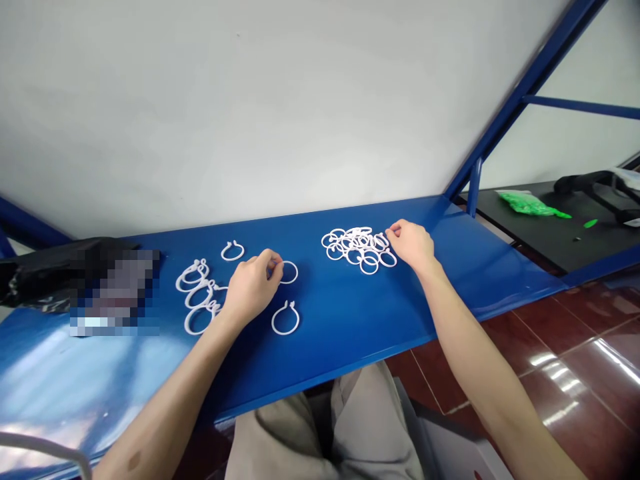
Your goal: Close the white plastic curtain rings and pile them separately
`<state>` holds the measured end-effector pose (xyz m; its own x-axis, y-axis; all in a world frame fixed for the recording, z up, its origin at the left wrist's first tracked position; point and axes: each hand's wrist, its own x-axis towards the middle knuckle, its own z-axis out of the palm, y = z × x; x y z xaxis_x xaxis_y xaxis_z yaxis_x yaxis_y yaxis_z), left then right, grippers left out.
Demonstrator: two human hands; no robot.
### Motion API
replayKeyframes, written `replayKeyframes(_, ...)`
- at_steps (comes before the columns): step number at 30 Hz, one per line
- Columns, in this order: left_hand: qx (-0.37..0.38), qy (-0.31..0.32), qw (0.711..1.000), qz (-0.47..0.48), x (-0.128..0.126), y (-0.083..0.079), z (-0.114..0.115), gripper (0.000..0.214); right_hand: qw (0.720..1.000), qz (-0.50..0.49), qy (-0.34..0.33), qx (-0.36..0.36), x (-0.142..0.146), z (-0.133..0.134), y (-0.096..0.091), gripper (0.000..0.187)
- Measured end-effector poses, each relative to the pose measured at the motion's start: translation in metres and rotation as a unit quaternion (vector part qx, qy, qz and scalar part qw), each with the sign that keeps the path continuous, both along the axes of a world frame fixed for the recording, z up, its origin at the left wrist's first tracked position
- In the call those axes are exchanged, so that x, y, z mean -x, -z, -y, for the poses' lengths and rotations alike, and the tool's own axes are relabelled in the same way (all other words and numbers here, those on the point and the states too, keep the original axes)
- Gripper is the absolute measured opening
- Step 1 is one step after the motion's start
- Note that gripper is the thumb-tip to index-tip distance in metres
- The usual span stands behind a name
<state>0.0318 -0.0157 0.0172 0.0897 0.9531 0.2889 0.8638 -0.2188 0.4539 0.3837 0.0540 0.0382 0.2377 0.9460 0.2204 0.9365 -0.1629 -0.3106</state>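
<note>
My left hand (pixel 256 283) is closed in a pinch at one side of a white plastic ring (pixel 297 272), and the ring's far curve shows beyond the fingertips. A pile of similar white rings (pixel 354 248) lies on the blue table. At the pile's right edge is my right hand (pixel 413 244), thumb and fingers pinched together; whether a ring is between them is hidden. One open ring with small knobbed ends (pixel 285 333) lies alone nearer the front edge. Another open ring (pixel 233 257) sits farther back. Several more rings (pixel 193 330) lie left of my left hand, partly covered by my forearm.
The blue tabletop (pixel 330 320) meets a pale wall behind. A black bag (pixel 60 267) and a blurred-out object (pixel 117 290) lie at the left. Blue metal braces (pixel 520 93) rise at the right, beside a dark shelf with a bag of green pieces (pixel 530 203).
</note>
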Motion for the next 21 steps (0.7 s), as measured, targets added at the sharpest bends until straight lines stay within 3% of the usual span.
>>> replayKeyframes(2,-0.026,0.010,0.999,0.033,-0.004,-0.003,0.003,0.019,0.994,-0.018,-0.040,-0.102,0.011,0.004,-0.002,0.021)
replayKeyframes(4,-0.055,0.044,0.995,0.070,-0.010,-0.007,0.007,0.019,0.970,-0.067,-0.137,-0.190,0.031,0.013,-0.003,0.019)
replayKeyframes(8,-0.065,0.118,0.982,0.131,-0.025,-0.013,0.016,0.019,0.882,-0.205,-0.399,-0.143,0.080,0.044,0.002,0.015)
replayKeyframes(10,-0.046,0.130,0.976,0.169,-0.030,-0.014,0.020,0.017,0.846,-0.254,-0.458,-0.102,0.100,0.059,0.010,0.019)
replayKeyframes(15,0.015,0.112,0.953,0.282,-0.033,-0.012,0.024,0.026,0.811,-0.306,-0.495,-0.062,0.117,0.078,0.026,0.007)
replayKeyframes(21,0.083,0.079,0.927,0.357,-0.034,-0.010,0.022,0.038,0.788,-0.421,-0.445,-0.053,0.116,0.073,0.023,0.032)
